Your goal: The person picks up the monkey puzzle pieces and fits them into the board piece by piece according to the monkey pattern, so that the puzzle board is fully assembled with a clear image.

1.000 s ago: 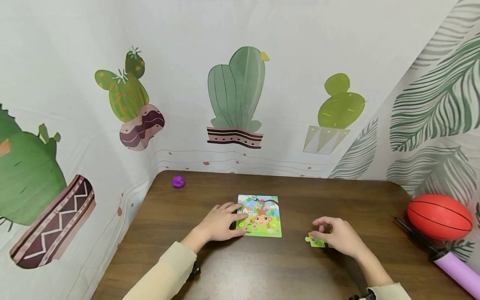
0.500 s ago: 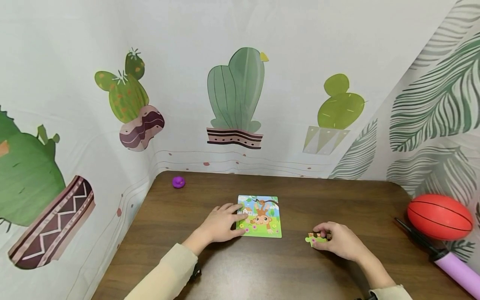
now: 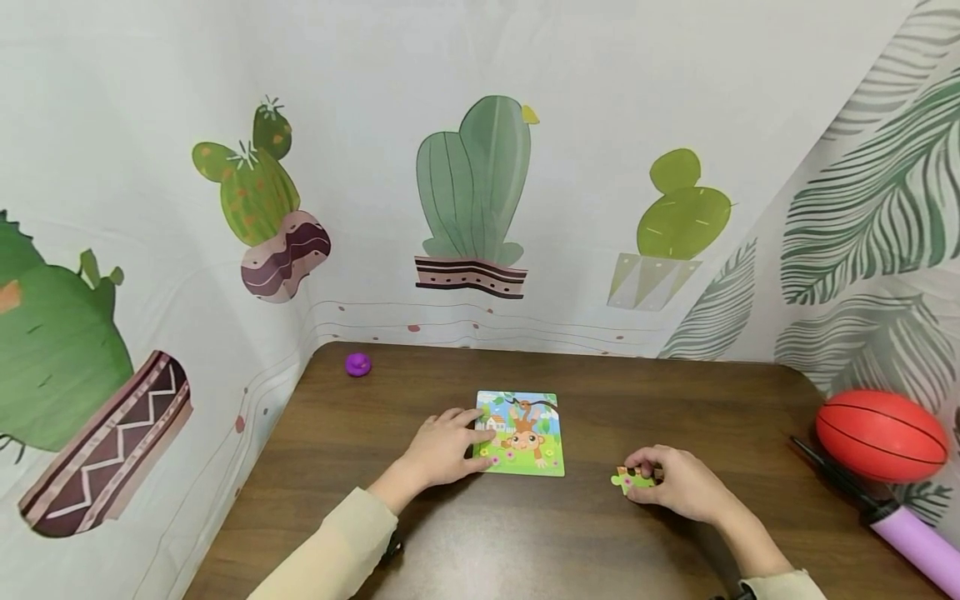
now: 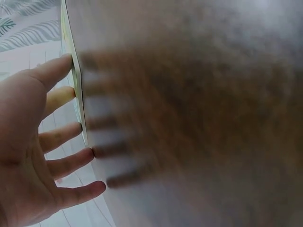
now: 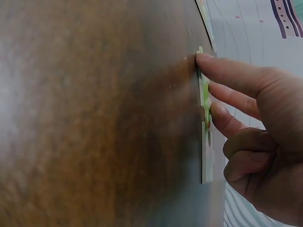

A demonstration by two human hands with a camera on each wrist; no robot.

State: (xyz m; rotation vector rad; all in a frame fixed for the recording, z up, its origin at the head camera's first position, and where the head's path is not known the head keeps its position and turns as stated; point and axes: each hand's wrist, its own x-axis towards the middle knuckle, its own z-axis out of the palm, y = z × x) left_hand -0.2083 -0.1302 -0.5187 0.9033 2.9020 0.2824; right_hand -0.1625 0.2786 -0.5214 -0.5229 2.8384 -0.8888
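Observation:
A square picture puzzle [image 3: 532,454] with a monkey on it lies flat on the brown table. My left hand [image 3: 442,450] rests along its left side with spread fingers. In the left wrist view, several fingertips meet the puzzle's thin edge [image 4: 79,94]. To the right lies a small green jigsaw piece [image 3: 626,481] with a pink flower and a round knob. My right hand [image 3: 684,485] pinches it between thumb and fingers, covering its right part. The right wrist view shows the piece [image 5: 207,156] edge-on, low at the tabletop, with the ring and little fingers curled in.
A purple rubber duck [image 3: 357,364] sits at the table's back left corner. On the right are a red ball [image 3: 882,436] with black lines and a lilac pump [image 3: 911,537] with a black nozzle. A white cloth with printed cacti [image 3: 472,192] hangs behind the table.
My right hand's raised fingers have come down onto the jigsaw piece, and the hand has shifted slightly toward me. The left hand stays at the puzzle's edge.

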